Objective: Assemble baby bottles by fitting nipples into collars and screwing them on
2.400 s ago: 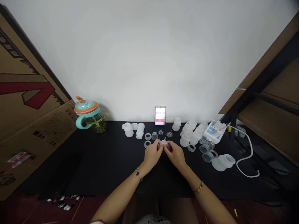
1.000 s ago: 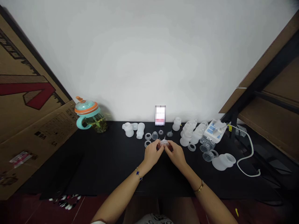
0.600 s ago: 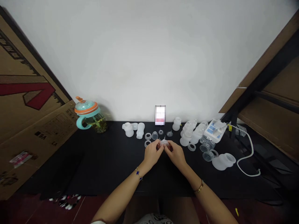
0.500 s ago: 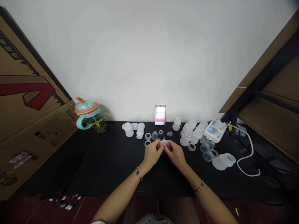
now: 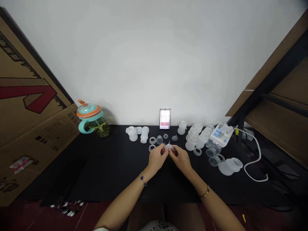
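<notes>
My left hand (image 5: 157, 159) and my right hand (image 5: 181, 158) meet over the black table (image 5: 108, 166), and their fingertips pinch a small clear plastic part (image 5: 169, 147) between them. Both hands are closed on it. Just beyond the hands lie small clear rings (image 5: 152, 140), a little clear cup (image 5: 159, 140) and tiny valve pieces (image 5: 174, 138). White silicone pieces (image 5: 137, 133) stand to the back left.
A teal and orange handled cup (image 5: 91, 120) stands at the back left by cardboard sheets (image 5: 29, 106). At the right are several clear bottles (image 5: 197, 136), a white device (image 5: 220, 135) with a white cord (image 5: 255, 162), and a white silicone funnel (image 5: 229, 166). A small card (image 5: 165, 118) leans on the wall.
Almost nothing has moved. Both hands stay together on the small clear part, with only slight finger shifts.
</notes>
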Motion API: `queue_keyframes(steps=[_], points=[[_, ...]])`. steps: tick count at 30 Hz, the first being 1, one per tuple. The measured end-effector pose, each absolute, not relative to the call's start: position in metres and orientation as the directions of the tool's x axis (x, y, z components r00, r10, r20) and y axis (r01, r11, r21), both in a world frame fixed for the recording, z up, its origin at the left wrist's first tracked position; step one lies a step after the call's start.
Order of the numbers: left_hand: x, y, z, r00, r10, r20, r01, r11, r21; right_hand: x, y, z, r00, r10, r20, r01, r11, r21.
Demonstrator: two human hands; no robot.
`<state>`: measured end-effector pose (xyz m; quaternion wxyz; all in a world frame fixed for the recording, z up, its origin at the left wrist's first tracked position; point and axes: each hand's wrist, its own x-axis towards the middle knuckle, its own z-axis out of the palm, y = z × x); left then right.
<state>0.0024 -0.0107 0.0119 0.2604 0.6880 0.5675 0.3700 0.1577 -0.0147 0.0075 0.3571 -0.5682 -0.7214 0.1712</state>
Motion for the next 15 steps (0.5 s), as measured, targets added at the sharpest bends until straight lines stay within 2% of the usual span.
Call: queue_keyframes(steps=[15], points=[[0.0015,-0.0104,0.0120,0.094,0.970,0.223,0.574,-0.236,0.784,0.1578,-0.0147,0.0091,-0.098,0.943,0.318,0.702,0.292,-0.650]])
